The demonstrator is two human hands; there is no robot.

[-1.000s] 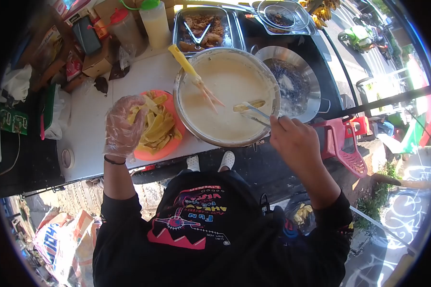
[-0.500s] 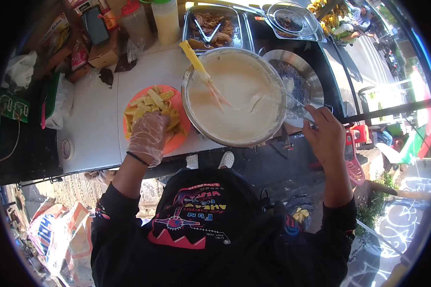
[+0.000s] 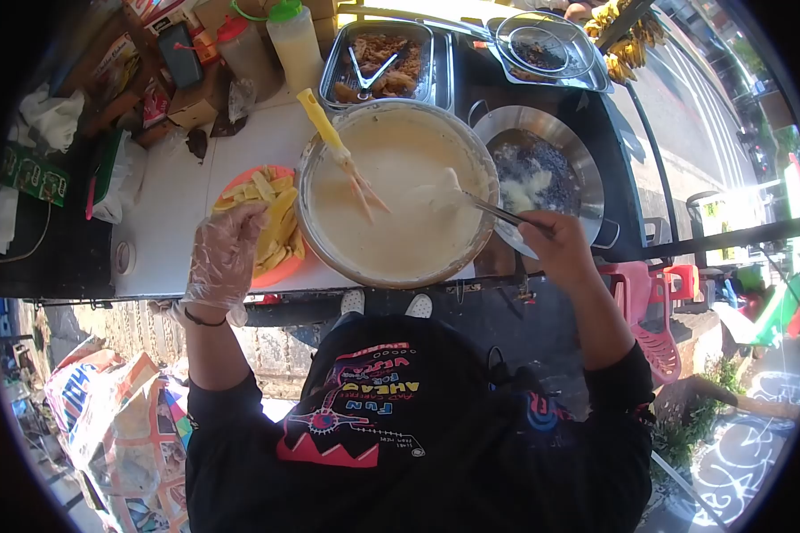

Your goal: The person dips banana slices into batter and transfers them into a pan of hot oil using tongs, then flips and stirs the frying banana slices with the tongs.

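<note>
Since the frame half a second earlier, the tips of the tongs have swung left from the right rim of the bowl to over its batter, and the left hand has drawn back from the strip pile to its left side.

Head view: one pair of tongs is in the right hand, fingers closed around the handles. One batter-coated lump sits at the tips, left of and slightly beyond this hand; whether the tips grip it cannot be told. Left hand, gloved in clear plastic: fingers bent together; whether they pinch anything cannot be told. Yellow strips, too overlapped to count, lie just right of it on one orange plate.

Quantities: one bowl; one yellow-handled brush, leaning in the bowl at left; one pan to the right, containing several pale pieces; two capped bottles, far left; one glass tray, far side, with a second pair of tongs.
</note>
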